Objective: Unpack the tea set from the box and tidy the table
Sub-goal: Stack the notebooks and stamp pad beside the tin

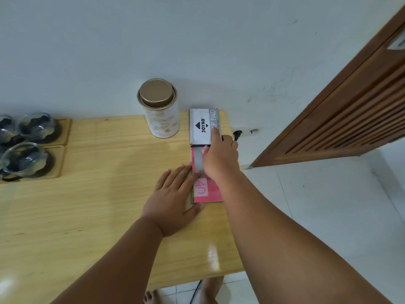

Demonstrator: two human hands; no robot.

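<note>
Several glass tea cups (38, 126) sit upside down on wooden coasters (65, 130) at the table's far left. A white tea tin with a gold lid (161, 109) stands at the back of the wooden table (98, 194). To its right lies a grey stamp pad box (202, 126), and in front of it a pink booklet (207, 189). My right hand (219, 156) rests over the near edge of the grey box, index finger stretched along it. My left hand (173, 198) lies flat with fingers spread, touching the booklet's left edge.
The table's right edge runs just beyond the booklet, with white floor tiles (328, 216) below. A wall socket with a black plug (237, 134) sits behind the table corner. A brown slatted door (350, 106) stands at the right. A bare foot (151, 298) shows under the near edge.
</note>
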